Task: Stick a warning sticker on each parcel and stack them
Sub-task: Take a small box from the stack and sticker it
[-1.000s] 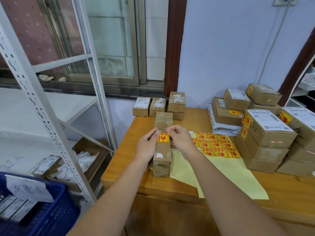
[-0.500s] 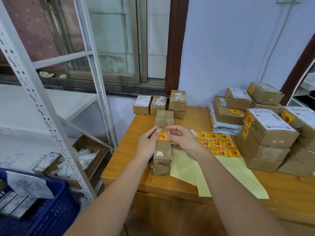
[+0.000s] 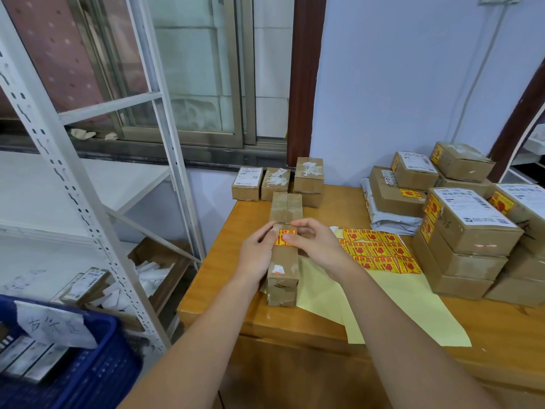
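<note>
A narrow brown parcel [image 3: 283, 270] lies lengthwise near the table's front left. A red-and-yellow warning sticker [image 3: 285, 238] sits on its far top end. My left hand [image 3: 256, 256] grips the parcel's left side, thumb at the sticker's left edge. My right hand [image 3: 320, 246] curls round the parcel's far right side, its thumb pressing on the sticker. A sheet of more warning stickers [image 3: 380, 250] lies just right of my right hand on yellow backing paper [image 3: 407, 308]. Stickered parcels are stacked [image 3: 472, 231] at the right.
A second taped parcel [image 3: 286, 209] lies just beyond the held one, with three small parcels [image 3: 277, 184] behind it at the wooden table's [image 3: 295, 320] back edge. A grey mail bag [image 3: 392, 222] lies under the right boxes. A white metal rack [image 3: 88, 187] and blue crate [image 3: 88, 376] stand left.
My right hand has turned so its thumb now presses on the sticker where its fingertips were. The left hand and parcel have stayed in place.
</note>
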The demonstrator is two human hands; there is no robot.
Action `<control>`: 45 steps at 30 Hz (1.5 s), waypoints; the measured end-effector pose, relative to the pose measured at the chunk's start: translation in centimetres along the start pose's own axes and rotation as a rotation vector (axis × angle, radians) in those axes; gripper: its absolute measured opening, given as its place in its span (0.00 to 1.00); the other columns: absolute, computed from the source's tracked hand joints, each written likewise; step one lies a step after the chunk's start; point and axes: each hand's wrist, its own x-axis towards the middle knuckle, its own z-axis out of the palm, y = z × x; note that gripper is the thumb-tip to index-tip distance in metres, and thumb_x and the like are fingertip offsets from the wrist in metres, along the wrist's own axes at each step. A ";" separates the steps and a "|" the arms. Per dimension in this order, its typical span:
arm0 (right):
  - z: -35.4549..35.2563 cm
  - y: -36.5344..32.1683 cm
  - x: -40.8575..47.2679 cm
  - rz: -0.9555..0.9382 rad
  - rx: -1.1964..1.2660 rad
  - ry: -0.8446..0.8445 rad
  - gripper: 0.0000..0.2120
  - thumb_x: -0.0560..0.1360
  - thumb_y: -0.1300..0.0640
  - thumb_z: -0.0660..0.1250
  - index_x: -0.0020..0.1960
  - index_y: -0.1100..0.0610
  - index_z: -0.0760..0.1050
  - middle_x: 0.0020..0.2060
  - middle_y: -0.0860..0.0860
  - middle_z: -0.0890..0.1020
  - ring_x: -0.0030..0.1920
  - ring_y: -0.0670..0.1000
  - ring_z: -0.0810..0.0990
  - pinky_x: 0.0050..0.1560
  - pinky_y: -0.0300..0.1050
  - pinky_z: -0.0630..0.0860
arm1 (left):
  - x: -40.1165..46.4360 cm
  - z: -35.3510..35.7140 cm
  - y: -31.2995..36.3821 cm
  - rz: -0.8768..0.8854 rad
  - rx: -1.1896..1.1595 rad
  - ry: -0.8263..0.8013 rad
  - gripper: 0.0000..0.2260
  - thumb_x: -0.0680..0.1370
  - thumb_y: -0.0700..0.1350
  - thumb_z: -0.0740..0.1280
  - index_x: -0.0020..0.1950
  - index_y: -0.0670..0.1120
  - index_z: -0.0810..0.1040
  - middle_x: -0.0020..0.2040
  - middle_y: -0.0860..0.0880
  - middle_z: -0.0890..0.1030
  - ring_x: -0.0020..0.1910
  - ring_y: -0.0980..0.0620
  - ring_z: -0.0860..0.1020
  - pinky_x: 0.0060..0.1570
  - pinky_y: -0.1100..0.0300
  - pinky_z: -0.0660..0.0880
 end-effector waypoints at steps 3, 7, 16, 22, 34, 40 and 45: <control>0.2 0.4 0.4 -0.042 -0.063 0.053 0.15 0.72 0.44 0.76 0.56 0.45 0.80 0.53 0.47 0.83 0.55 0.49 0.83 0.57 0.56 0.82 | -0.1 0.0 0.1 -0.004 -0.009 -0.003 0.13 0.83 0.49 0.67 0.68 0.56 0.81 0.62 0.51 0.83 0.55 0.53 0.84 0.46 0.60 0.81; 0.4 0.5 1.1 -0.051 -0.097 0.106 0.06 0.76 0.47 0.73 0.51 0.46 0.81 0.49 0.47 0.84 0.54 0.50 0.83 0.55 0.59 0.82 | -0.1 0.0 0.2 -0.002 0.006 -0.011 0.14 0.84 0.50 0.67 0.69 0.56 0.80 0.62 0.51 0.84 0.55 0.53 0.84 0.43 0.62 0.80; 0.6 -0.4 2.0 -0.015 -0.144 0.128 0.06 0.81 0.52 0.67 0.49 0.53 0.80 0.45 0.52 0.85 0.49 0.54 0.85 0.50 0.63 0.83 | 0.1 -0.1 0.1 -0.015 0.049 -0.025 0.15 0.84 0.51 0.65 0.71 0.56 0.78 0.61 0.51 0.84 0.53 0.53 0.85 0.44 0.61 0.80; 1.1 -0.1 1.6 -0.042 -0.169 0.175 0.05 0.81 0.52 0.67 0.48 0.49 0.80 0.45 0.48 0.85 0.49 0.50 0.84 0.53 0.59 0.82 | -0.1 0.0 0.7 -0.062 0.087 -0.066 0.13 0.86 0.50 0.62 0.68 0.54 0.79 0.56 0.51 0.86 0.51 0.52 0.85 0.40 0.63 0.79; 1.4 0.1 1.7 -0.061 -0.192 0.198 0.05 0.81 0.51 0.66 0.48 0.49 0.79 0.46 0.48 0.84 0.50 0.51 0.83 0.53 0.61 0.81 | 0.7 0.7 1.4 -0.035 0.123 0.007 0.15 0.81 0.52 0.70 0.66 0.50 0.82 0.61 0.55 0.82 0.58 0.56 0.80 0.45 0.67 0.76; 1.6 0.2 1.6 -0.056 -0.184 0.210 0.05 0.81 0.51 0.66 0.48 0.50 0.79 0.45 0.48 0.84 0.49 0.51 0.83 0.53 0.61 0.81 | 0.7 0.8 1.4 -0.052 0.174 0.010 0.16 0.85 0.53 0.63 0.71 0.49 0.79 0.66 0.51 0.81 0.60 0.53 0.80 0.56 0.58 0.80; 1.7 -0.2 1.2 -0.060 -0.198 0.228 0.05 0.82 0.52 0.65 0.48 0.50 0.78 0.45 0.47 0.83 0.48 0.50 0.82 0.54 0.59 0.81 | 0.3 0.6 2.0 -0.158 0.138 -0.045 0.15 0.86 0.53 0.60 0.68 0.51 0.80 0.56 0.48 0.86 0.53 0.49 0.85 0.47 0.56 0.82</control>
